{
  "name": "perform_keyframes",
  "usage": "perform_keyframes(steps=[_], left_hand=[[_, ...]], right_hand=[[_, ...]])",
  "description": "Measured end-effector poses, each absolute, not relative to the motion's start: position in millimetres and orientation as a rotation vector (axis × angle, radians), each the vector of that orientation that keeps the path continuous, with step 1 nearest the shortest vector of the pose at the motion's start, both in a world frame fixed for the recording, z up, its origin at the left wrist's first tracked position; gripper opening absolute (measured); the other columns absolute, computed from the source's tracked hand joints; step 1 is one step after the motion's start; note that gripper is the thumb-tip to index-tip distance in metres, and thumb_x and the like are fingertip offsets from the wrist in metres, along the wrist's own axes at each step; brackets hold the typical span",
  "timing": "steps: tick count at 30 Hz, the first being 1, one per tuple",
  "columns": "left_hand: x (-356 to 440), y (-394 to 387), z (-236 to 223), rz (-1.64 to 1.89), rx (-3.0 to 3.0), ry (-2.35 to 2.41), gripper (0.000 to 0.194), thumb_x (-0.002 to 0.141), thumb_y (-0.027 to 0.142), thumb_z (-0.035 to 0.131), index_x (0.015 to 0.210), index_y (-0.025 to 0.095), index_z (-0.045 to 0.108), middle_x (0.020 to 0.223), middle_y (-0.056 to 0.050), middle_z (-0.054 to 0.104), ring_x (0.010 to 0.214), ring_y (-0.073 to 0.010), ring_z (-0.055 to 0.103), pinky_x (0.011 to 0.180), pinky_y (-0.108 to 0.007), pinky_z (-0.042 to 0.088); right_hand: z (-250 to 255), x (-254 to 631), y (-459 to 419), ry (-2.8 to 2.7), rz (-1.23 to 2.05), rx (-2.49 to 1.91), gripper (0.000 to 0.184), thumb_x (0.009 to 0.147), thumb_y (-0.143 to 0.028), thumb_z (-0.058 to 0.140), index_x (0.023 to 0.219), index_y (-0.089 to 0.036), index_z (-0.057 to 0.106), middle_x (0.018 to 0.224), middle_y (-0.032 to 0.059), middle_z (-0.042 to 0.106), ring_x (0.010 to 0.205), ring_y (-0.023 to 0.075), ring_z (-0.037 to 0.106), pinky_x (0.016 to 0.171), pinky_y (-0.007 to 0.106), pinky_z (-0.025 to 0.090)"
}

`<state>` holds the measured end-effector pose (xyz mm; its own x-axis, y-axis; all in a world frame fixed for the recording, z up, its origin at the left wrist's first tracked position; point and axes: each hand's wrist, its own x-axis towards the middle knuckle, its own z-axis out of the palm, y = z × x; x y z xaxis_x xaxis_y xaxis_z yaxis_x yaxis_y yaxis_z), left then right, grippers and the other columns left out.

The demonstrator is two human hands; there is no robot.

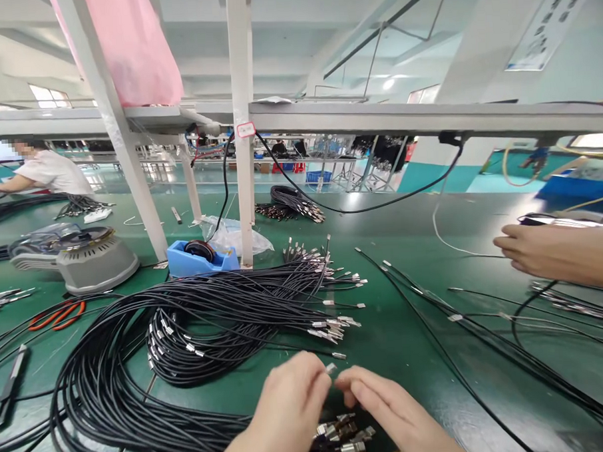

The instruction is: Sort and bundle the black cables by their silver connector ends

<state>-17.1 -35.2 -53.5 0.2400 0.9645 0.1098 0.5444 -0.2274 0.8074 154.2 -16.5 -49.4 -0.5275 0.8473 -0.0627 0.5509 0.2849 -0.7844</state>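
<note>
My left hand (295,403) is closed, and a small silver cable connector (330,368) sticks out between its thumb and forefinger. Just to its right is my right hand (389,403), its fingers curled and pressed together near that connector; whatever they hold is hidden. Beneath both hands lie more metal cable connectors (358,447), some gold-coloured, partly covered by my hands. A large looped bundle of black cables (102,368) curves round from the left, and its silver-tipped ends (330,328) lie just beyond my hands on the green table.
A co-worker's hand (557,255) reaches in at right above loose cables (465,322). Left are a blue tape dispenser (203,260), a grey round machine (98,265), orange-handled scissors (58,316) and a utility knife (11,385). A white post (244,188) rises mid-table; another person (54,170) sits far left.
</note>
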Motion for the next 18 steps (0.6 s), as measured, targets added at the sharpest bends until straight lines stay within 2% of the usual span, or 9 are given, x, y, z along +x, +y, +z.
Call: perform_keyframes(steps=[2,5,8,11,14,18], left_hand=[[-23.7,-34.0,-45.8,0.858,1.796,1.425,0.006,0.078,0.024,0.041,0.075,0.022,0.046,0.060,0.006,0.043,0.058,-0.0096,0.040,0.055,-0.021,0.028],[-26.0,-32.9,-46.6,0.615,1.895,1.526,0.014,0.065,0.020,0.049,0.079,0.022,0.053,0.063,0.005,0.050,0.060,-0.0115,0.045,0.056,-0.022,0.031],[-18.8,-31.2,-53.9,0.305,2.045,1.600,0.018,0.065,0.021,0.045,0.076,0.020,0.060,0.080,-0.003,0.061,0.072,-0.0194,0.054,0.063,-0.028,0.037],[-10.0,-29.2,-56.7,0.179,2.085,1.568,0.023,0.066,0.023,0.044,0.075,0.018,0.065,0.080,-0.009,0.066,0.076,-0.0261,0.058,0.065,-0.034,0.040],[-5.6,-29.5,-54.8,0.158,2.100,1.508,0.022,0.067,0.027,0.048,0.075,0.020,0.067,0.076,-0.008,0.067,0.074,-0.0274,0.060,0.063,-0.033,0.041],[-4.9,-33.4,-53.1,0.287,2.140,1.422,0.019,0.073,0.032,0.047,0.072,0.023,0.064,0.076,-0.001,0.067,0.073,-0.0215,0.060,0.059,-0.027,0.035]], right_hand=[[-50.3,156.7,-13.9,-2.268,1.040,-1.375,0.016,0.081,-0.026,0.041,0.083,-0.020,0.055,0.077,0.0017,0.055,0.076,0.0168,0.053,0.069,0.026,0.042],[-54.4,157.2,-13.8,-2.444,0.945,-1.461,0.016,0.074,-0.015,0.046,0.078,-0.020,0.059,0.075,0.0012,0.054,0.074,0.0162,0.053,0.065,0.024,0.041],[-59.6,156.1,-16.2,-2.521,0.858,-1.464,0.020,0.070,-0.008,0.044,0.074,-0.020,0.058,0.074,0.0002,0.054,0.072,0.0145,0.053,0.063,0.023,0.041],[-60.3,156.5,-17.3,-2.535,0.832,-1.481,0.023,0.064,-0.001,0.042,0.068,-0.020,0.055,0.072,-0.0011,0.053,0.069,0.0134,0.052,0.063,0.022,0.039],[-53.6,158.3,-16.0,-2.462,0.915,-1.480,0.018,0.065,-0.003,0.042,0.062,-0.019,0.052,0.068,-0.0021,0.052,0.065,0.0125,0.049,0.060,0.021,0.037],[-37.9,160.6,-14.6,-2.271,1.105,-1.436,0.012,0.070,-0.013,0.043,0.061,-0.018,0.051,0.064,-0.0027,0.050,0.062,0.0123,0.047,0.056,0.020,0.036]])
